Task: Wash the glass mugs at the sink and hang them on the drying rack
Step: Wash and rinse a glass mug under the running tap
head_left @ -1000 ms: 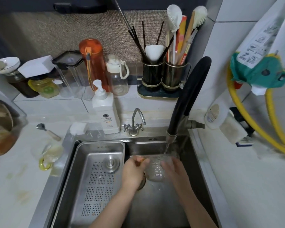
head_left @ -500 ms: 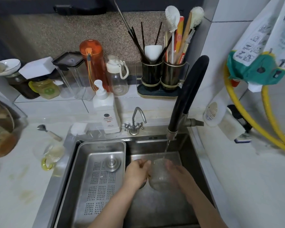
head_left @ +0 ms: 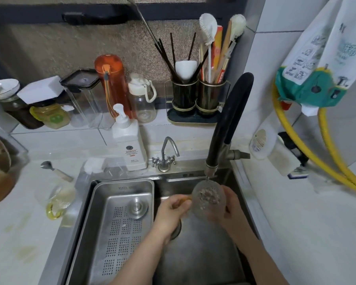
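Steel sink (head_left: pixel 243 212); glass mug (head_left: pixel 208 199) under black faucet (head_left: pixel 226 128), both hands' fingers (head_left: pixel 178 203) around it.

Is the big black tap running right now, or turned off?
Running. A thin stream drops from the black tap spout onto the glass mug held under it by both hands.

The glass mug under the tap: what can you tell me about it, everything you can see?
The mug is clear glass with a bumpy, dimpled surface and an amber handle on its left side. It is held above the sink, tipped so its round body faces the camera, right beneath the black tap spout, where a thin stream of water meets it. The left hand holds the handle; the right hand cups its right side.
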`<action>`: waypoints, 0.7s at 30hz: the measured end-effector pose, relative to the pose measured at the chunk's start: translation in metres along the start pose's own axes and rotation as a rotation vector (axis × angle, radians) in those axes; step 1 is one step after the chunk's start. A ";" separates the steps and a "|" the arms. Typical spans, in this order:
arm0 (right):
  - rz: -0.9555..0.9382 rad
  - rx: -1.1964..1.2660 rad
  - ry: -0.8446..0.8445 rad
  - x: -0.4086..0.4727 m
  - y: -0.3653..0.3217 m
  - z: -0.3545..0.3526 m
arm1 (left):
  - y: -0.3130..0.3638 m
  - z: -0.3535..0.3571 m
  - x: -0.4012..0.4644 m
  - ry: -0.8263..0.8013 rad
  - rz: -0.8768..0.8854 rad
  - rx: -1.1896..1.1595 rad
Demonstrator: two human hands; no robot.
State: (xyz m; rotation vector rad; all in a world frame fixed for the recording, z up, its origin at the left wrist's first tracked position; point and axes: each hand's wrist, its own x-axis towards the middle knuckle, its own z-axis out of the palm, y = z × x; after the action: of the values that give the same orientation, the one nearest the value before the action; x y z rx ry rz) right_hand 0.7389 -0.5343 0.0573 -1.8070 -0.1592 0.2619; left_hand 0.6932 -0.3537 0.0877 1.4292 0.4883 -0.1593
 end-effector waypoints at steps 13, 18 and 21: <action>-0.033 -0.063 0.046 -0.013 0.000 0.012 | -0.007 0.000 0.003 -0.083 0.147 0.048; 0.012 0.038 0.011 0.001 -0.002 0.022 | 0.004 -0.007 0.016 0.000 0.160 0.083; 0.009 0.004 0.060 0.000 0.001 0.001 | 0.008 0.021 0.023 -0.032 0.216 0.164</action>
State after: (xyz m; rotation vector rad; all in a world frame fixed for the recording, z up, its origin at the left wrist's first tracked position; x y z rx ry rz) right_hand 0.7389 -0.5335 0.0565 -1.8102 -0.1079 0.2142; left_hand 0.7212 -0.3694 0.0866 1.6274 0.2967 -0.0493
